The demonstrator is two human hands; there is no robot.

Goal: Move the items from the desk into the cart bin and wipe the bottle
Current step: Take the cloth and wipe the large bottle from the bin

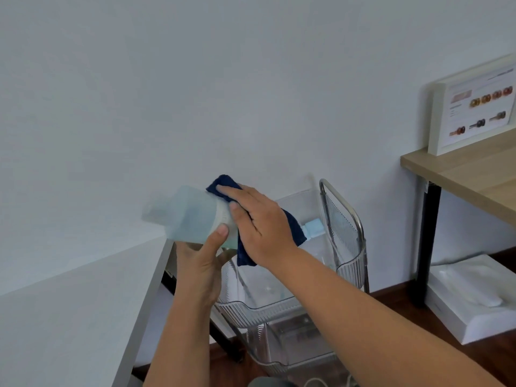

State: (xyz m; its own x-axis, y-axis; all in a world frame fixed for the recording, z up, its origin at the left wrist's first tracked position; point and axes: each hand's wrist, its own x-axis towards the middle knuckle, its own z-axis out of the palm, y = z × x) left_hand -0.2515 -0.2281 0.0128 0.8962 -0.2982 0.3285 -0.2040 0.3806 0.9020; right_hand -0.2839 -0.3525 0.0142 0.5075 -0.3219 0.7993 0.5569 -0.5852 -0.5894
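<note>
A pale blue translucent bottle is held tilted in the air over the gap between the white desk and the clear cart bin. My left hand grips it from below, thumb on its side. My right hand presses a dark blue cloth against the bottle's right end; the cloth hangs down under the palm. Inside the top bin lies a light blue item, partly hidden by the cloth.
The cart has a metal handle frame and a lower clear bin. To the right stands a wooden desk with a white framed picture. White packaging lies on the dark wood floor beneath it.
</note>
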